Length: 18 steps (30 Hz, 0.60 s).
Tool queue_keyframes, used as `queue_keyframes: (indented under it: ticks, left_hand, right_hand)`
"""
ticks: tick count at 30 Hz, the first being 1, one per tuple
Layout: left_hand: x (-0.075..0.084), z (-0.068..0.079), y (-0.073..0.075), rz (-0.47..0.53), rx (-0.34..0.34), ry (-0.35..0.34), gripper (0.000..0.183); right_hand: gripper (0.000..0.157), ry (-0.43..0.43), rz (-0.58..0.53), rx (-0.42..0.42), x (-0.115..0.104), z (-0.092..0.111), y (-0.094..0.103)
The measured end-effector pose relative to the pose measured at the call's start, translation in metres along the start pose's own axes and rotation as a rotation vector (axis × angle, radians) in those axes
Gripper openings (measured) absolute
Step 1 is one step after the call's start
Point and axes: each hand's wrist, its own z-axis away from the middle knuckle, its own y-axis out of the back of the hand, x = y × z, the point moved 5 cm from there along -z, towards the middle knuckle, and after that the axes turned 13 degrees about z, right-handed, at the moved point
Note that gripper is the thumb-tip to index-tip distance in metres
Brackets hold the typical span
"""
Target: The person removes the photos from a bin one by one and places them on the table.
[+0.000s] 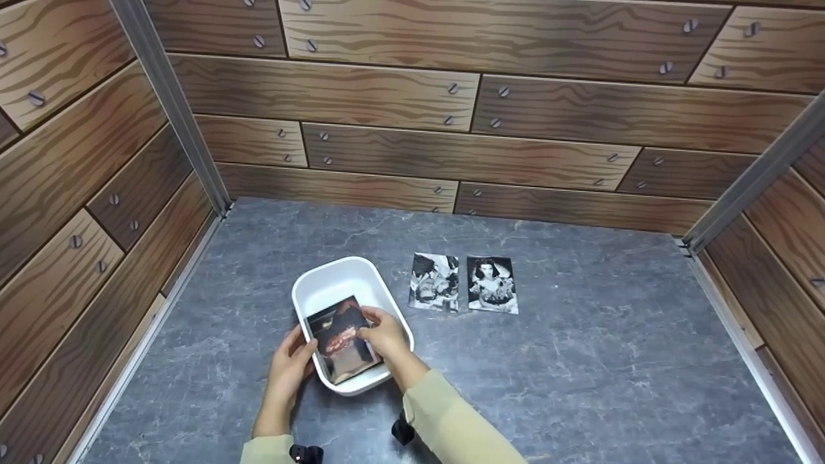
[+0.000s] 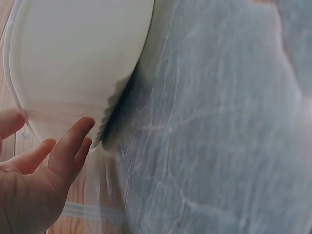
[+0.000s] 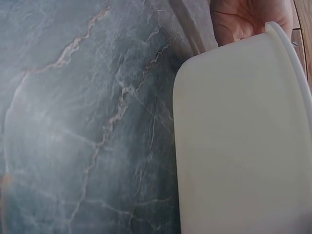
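Observation:
A white plastic tub (image 1: 332, 283) stands on the grey marbled surface, holding a photo print (image 1: 341, 341) with dark and reddish tones. My right hand (image 1: 385, 335) reaches over the tub's right rim and pinches the print's right edge between thumb and fingers. In the right wrist view, the tub's wall hides the fingertips of that hand (image 3: 251, 22). On the left side, my left hand (image 1: 290, 367) holds the tub, thumb at the rim and fingers along the outer wall. The left wrist view shows those fingers (image 2: 73, 141) against the white wall.
Two black-and-white photo prints lie side by side right of the tub: one busy picture (image 1: 433, 283) and one portrait (image 1: 492, 285). Wood-patterned panels (image 1: 387, 96) enclose the marbled surface (image 1: 612, 361) at the back and both sides, with metal posts (image 1: 171, 96) at the corners.

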Motion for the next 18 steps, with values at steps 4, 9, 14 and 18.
queue_keyframes:
  ticks: [4,9,14,18]
  left_hand:
    - [-0.001,0.0006,-0.0003,0.009,-0.007,0.002,0.06]
    - [-0.0013,0.0012,-0.0013,0.02,-0.012,0.002,0.06]
    - [-0.0018,0.0007,-0.0009,0.018,-0.003,0.011,0.058]
    - [-0.0002,0.0003,0.0001,0.027,-0.007,0.007,0.06]
  right_hand:
    - [0.054,-0.004,0.016,-0.004,0.0009,0.0009,-0.0005]
    - [0.053,-0.027,0.009,-0.016,0.0024,0.0013,-0.0007]
    - [0.05,-0.028,0.003,0.005,0.0033,0.0019,0.0014]
    - [0.048,-0.003,-0.006,0.047,0.0012,0.0006,0.0032]
